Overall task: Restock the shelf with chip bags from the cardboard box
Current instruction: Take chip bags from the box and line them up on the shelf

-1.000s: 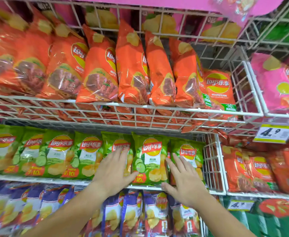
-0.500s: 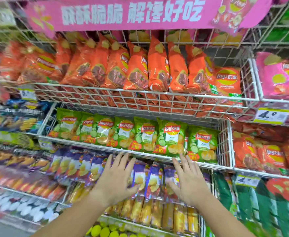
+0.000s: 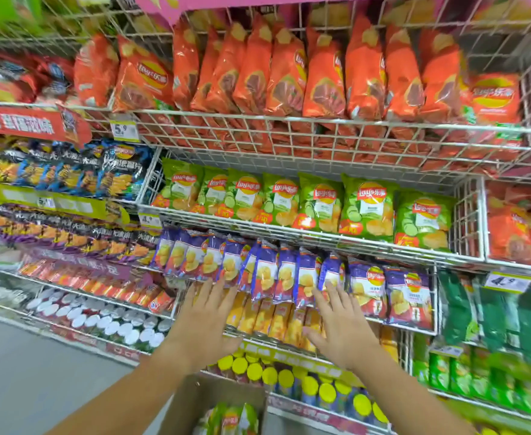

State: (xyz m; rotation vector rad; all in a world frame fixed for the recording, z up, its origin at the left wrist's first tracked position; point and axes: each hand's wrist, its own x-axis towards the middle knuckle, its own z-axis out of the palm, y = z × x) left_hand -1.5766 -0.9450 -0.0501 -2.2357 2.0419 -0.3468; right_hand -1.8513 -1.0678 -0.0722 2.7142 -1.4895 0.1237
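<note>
Head view: your left hand sits at 7 o'clock of centre and your right hand at 5 o'clock, well apart. Both are held flat with fingers straight and spread, palms toward the shelving, and grip nothing. The fingertips overlap the purple chip bags. The palms lie in front of the yellow chip bags one tier lower. Whether either hand touches a bag cannot be told.

Locate the cardboard box at 6 o'clock, at the bottom edge between your forearms. Its top is open, and green bags in the box stand upright inside it.

Locate the white wire shelf at centre. A row of green chip bags stands upright in it, faces outward, filling it side to side. Orange chip bags fill the wire basket at 12 o'clock, most of them turned edge-on.

Yellow-lidded canisters stand on the tier at 5 o'clock, just beside the box. A price tag reading 5.9 hangs at 10 o'clock. Grey floor shows at 8 o'clock.
</note>
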